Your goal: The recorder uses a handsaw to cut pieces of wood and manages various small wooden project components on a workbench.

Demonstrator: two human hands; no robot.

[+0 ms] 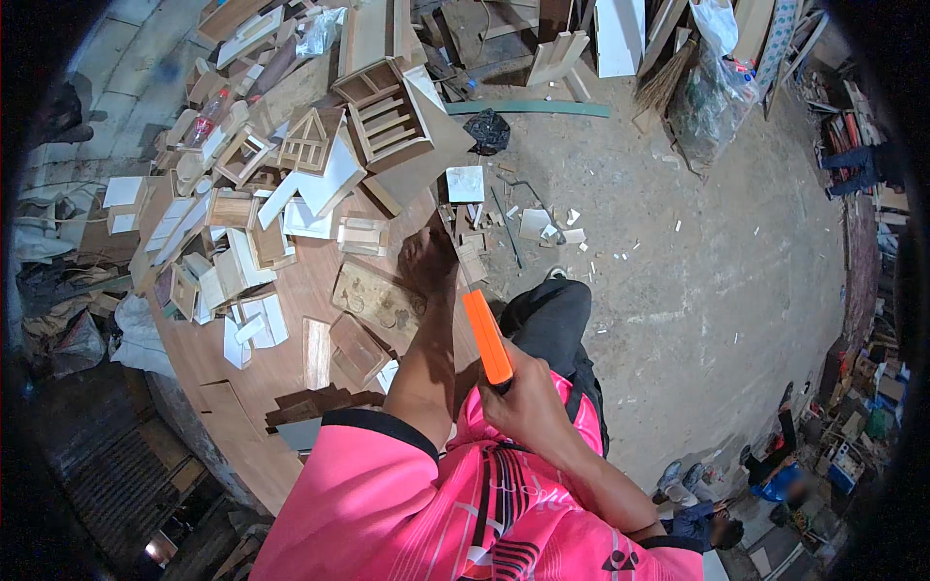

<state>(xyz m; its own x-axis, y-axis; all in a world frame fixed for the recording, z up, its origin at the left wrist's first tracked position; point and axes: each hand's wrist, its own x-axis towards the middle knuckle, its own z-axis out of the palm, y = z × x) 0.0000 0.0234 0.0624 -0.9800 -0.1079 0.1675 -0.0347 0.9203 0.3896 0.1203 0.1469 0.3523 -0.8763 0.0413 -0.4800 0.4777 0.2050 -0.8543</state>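
Note:
My right hand (526,397) is wrapped round the orange handle (487,336) of what looks like a handsaw, seen nearly edge-on. Its thin blade seems to run forward along the right edge of the wooden table (310,271). At that edge, in shadow, rests my left hand (426,259) with its fingers curled down; what lies under them is hidden. A stained wooden board (378,302) lies flat beside my left wrist. Nearer me are a shallow brown wooden tray (358,349) and a pale wood strip (316,352).
Small wooden frames (312,142), a slatted wooden box (387,114) and white offcuts crowd the table's far left. Scraps and a black plastic bag (487,132) lie on the concrete floor (697,252). A broom (668,77) leans at the back. People (775,474) are at lower right.

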